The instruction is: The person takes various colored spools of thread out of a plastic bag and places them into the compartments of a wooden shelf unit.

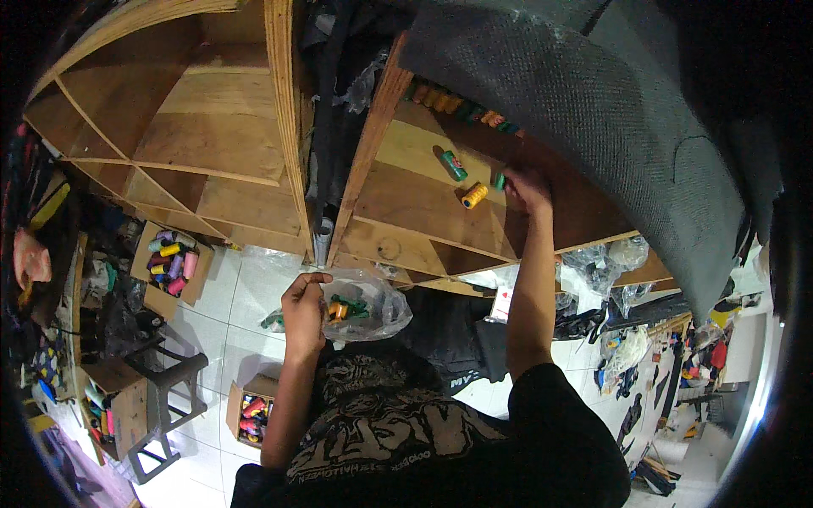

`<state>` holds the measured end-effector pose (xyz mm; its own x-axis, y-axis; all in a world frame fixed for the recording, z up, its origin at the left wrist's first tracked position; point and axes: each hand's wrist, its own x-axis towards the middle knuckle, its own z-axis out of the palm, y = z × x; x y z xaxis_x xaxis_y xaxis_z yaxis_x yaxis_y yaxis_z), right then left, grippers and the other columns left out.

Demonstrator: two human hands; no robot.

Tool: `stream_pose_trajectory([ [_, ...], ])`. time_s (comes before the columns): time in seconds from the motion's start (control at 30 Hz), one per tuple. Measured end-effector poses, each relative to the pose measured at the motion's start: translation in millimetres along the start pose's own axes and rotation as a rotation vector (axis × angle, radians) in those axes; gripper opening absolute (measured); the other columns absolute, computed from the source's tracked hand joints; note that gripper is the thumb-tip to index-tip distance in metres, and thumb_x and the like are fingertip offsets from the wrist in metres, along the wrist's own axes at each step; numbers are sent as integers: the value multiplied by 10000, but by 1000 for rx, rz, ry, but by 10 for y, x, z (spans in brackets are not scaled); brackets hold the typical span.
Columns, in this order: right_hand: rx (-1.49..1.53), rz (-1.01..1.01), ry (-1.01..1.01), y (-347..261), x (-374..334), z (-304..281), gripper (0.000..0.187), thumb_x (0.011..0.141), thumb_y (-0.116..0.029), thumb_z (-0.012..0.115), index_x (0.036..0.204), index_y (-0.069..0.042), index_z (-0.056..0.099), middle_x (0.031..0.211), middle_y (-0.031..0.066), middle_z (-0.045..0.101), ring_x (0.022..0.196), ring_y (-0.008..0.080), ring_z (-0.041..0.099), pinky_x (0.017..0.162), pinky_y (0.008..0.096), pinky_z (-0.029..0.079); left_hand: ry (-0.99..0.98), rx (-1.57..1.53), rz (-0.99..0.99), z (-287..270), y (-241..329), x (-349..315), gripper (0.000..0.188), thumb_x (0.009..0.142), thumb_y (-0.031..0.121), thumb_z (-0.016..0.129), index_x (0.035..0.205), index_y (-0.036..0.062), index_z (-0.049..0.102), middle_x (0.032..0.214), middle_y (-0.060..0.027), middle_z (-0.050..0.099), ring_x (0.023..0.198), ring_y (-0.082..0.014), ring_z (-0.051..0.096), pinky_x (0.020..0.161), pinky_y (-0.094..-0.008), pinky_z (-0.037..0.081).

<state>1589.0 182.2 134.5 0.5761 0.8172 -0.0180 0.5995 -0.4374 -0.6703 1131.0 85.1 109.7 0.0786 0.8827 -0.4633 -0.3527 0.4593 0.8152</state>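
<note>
My right hand point(532, 191) reaches into a wooden shelf compartment point(398, 190) with its fingers closed on a green thread spool point(499, 180). Beside it, a yellow thread spool point(475, 196) and another green spool point(455, 166) lie loose on the shelf board. A row of green and orange spools point(457, 105) lines the back of that compartment. Lower down, my left hand point(303, 310) grips the edge of a clear plastic bag point(386, 308). Green and yellow-orange spools show through the bag; how many is unclear.
Dark mesh fabric point(593, 110) hangs over the compartment's right side. More wooden shelving point(224, 135) stands at the left. On the tiled floor are a cardboard box point(206, 279) of coloured spools, a smaller box point(235, 408) and a dark stool point(182, 372). Plastic wrapping point(584, 275) lies beyond my right forearm.
</note>
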Motion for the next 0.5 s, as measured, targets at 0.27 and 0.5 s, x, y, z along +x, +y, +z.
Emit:
stream_pose_trajectory([
  [0.27,374,-177,155,-256,710,402,229,821,-85,597,1002,57,596,837,107,629,644,146,618,582,244,523,-23,9,97,-56,-60,-43,174,826,61,439,853,1,600,550,63,373,395,-17,297,380,-206,211],
  [0.5,493,-280,158,-233,1069,667,278,770,-109,657,991,52,608,877,134,639,677,162,633,574,261,518,41,29,49,-40,-4,-118,191,812,95,449,884,-28,576,491,64,351,379,-23,292,370,-206,215],
])
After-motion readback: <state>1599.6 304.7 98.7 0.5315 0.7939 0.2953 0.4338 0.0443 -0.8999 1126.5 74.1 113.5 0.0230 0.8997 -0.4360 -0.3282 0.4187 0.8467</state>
